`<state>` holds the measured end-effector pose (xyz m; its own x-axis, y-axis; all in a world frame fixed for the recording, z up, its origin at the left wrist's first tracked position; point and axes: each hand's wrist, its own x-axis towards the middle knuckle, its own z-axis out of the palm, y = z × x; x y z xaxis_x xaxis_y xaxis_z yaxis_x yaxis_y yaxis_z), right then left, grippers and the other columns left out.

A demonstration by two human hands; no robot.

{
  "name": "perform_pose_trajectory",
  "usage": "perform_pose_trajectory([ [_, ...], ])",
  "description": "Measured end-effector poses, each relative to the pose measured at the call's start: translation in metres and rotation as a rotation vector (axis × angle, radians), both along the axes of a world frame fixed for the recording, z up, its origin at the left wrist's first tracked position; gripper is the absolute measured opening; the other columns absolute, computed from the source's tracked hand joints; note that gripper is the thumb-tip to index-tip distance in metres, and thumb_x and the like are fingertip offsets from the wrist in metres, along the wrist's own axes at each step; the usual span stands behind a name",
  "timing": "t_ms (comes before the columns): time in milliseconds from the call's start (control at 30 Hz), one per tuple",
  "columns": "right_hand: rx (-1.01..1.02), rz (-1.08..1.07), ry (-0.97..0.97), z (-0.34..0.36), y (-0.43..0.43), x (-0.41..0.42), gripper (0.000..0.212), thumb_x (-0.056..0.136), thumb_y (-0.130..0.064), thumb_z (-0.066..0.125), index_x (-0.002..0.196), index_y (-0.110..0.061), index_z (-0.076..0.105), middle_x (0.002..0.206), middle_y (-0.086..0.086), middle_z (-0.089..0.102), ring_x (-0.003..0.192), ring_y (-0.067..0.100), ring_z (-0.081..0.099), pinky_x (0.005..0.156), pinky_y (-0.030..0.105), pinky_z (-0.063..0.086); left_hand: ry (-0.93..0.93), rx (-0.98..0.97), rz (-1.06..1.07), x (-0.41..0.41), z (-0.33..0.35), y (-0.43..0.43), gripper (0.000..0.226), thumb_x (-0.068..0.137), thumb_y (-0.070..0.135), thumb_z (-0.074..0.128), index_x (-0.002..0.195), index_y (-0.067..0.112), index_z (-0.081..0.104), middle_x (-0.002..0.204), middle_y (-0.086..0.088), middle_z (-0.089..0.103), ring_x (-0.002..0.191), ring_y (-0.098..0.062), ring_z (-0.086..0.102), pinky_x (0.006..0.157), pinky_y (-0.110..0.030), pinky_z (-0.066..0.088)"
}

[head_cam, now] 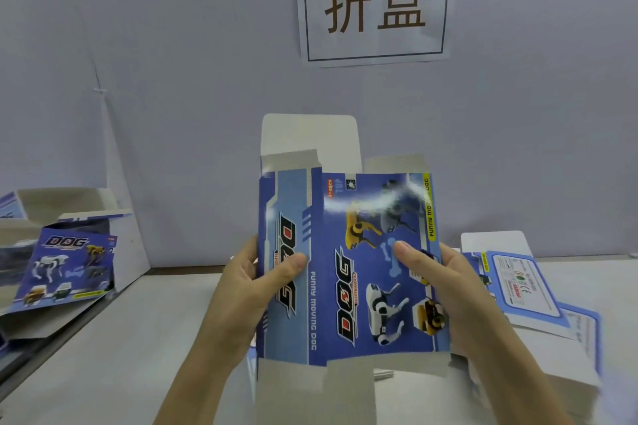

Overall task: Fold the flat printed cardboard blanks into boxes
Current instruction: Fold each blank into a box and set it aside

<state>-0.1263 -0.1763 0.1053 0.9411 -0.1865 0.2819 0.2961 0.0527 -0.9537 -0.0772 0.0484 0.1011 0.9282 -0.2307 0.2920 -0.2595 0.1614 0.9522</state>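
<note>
Pale grey wall behind, paper sign (374, 3) with two large printed characters at top centre. White table (121, 355) below. Blue dog-print boxes (69, 269) piled at left edge. Stack of flat blanks (524, 286) at right, partly hidden by right hand (445, 286). Centre: printed cardboard blank (345, 269) held upright above table, grey flaps top and bottom. Left hand (241, 290) grips left panel, right hand grips right edge, both thumbs on front.

Cardboard blank (348, 269) glossy printed blue outside with glare, plain matt grey flaps, table (114, 338) smooth matt white, paper sign (374, 2) matt on far wall
</note>
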Motion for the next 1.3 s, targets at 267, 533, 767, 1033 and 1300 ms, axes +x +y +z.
perform_pose_trajectory([
  [267, -0.052, -0.031, 0.023, 0.003, 0.000, -0.006, 0.055, 0.059, -0.045, 0.074, 0.100, -0.009, 0.065, 0.088, 0.006, 0.076, 0.084, 0.023, 0.073, 0.075, 0.035, 0.056, -0.033, 0.023, 0.096, -0.007, 0.001, -0.007, 0.053, 0.056, 0.032, 0.084, 0.102, 0.021, 0.059, 0.086, -0.001, 0.076, 0.074, -0.025, 0.074, 0.058, -0.036, 0.061],
  [533, -0.088, -0.053, 0.026, 0.006, -0.007, -0.011, 0.047, 0.059, -0.042, 0.070, 0.098, -0.018, 0.062, 0.087, -0.003, 0.076, 0.091, 0.019, 0.071, 0.076, 0.030, 0.052, -0.147, 0.017, 0.151, -0.013, 0.004, -0.016, 0.049, 0.062, 0.033, 0.076, 0.105, 0.034, 0.052, 0.091, 0.012, 0.072, 0.080, -0.013, 0.073, 0.053, -0.024, 0.058],
  [767, -0.209, 0.267, -0.022, 0.010, 0.002, -0.018, 0.035, 0.084, -0.039, 0.069, 0.115, -0.028, 0.056, 0.100, -0.012, 0.074, 0.091, 0.006, 0.071, 0.066, 0.013, 0.053, -0.271, -0.070, 0.022, -0.026, 0.016, -0.012, 0.086, 0.056, 0.059, 0.072, 0.125, 0.073, 0.024, 0.116, 0.041, 0.055, 0.103, 0.000, 0.065, 0.065, -0.017, 0.056],
  [1033, -0.129, 0.135, -0.480, 0.012, 0.009, -0.019, 0.072, 0.079, -0.026, 0.065, 0.144, -0.038, 0.036, 0.136, -0.016, 0.056, 0.120, 0.011, 0.059, 0.085, 0.020, 0.052, -0.328, 0.136, -0.226, -0.031, 0.011, -0.006, 0.092, 0.069, 0.049, 0.065, 0.141, 0.063, 0.009, 0.124, 0.044, 0.050, 0.107, 0.010, 0.060, 0.073, -0.011, 0.052],
  [1300, -0.125, 0.064, -0.554, 0.015, 0.013, -0.024, 0.060, 0.068, -0.024, 0.069, 0.126, -0.016, 0.056, 0.130, 0.002, 0.060, 0.103, 0.006, 0.065, 0.077, 0.021, 0.054, -0.400, 0.200, -0.204, -0.030, 0.011, 0.003, 0.090, 0.063, 0.044, 0.073, 0.138, 0.059, 0.026, 0.128, 0.007, 0.060, 0.108, -0.029, 0.066, 0.079, -0.056, 0.057],
])
